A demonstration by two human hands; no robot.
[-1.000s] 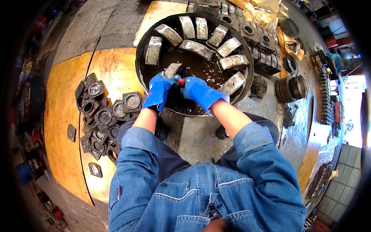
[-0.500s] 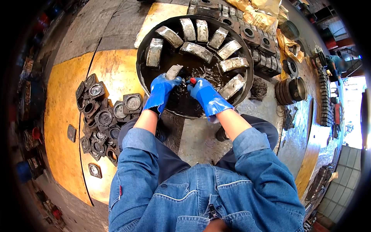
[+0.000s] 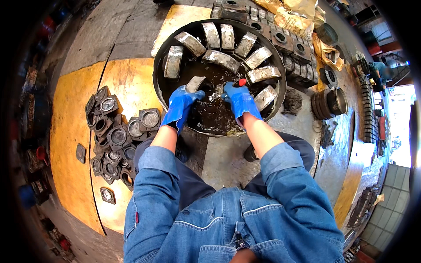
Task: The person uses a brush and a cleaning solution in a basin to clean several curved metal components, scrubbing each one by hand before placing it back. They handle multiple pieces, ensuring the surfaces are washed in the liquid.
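My left hand [image 3: 180,101], in a blue rubber glove, grips a grey curved metal block [image 3: 195,83] over the near left part of a round black basin [image 3: 156,83]. My right hand [image 3: 240,100], gloved alike, is closed on a tool with a red handle end [image 3: 241,82]; its working end is hidden or blurred. Dark, rippling liquid [image 3: 212,116] lies in the basin between and below my hands. Several similar curved blocks lean around the basin's inner wall, one at the left [image 3: 173,62]. Another curved block [image 3: 220,60] lies further inward.
Round-holed square metal parts [image 3: 118,136] are heaped on the yellow board [image 3: 72,144] at left. Stacked metal blocks [image 3: 302,50] and brown paper sacks [image 3: 296,22] stand beyond the basin, at right. Metal rings [image 3: 331,103] lie nearer. Another person [image 3: 380,72] is at far right.
My right hand has moved right, away from the left, and the tool's red end has shifted right and up. My left hand still holds the block, almost in place. The liquid's ripples differ.
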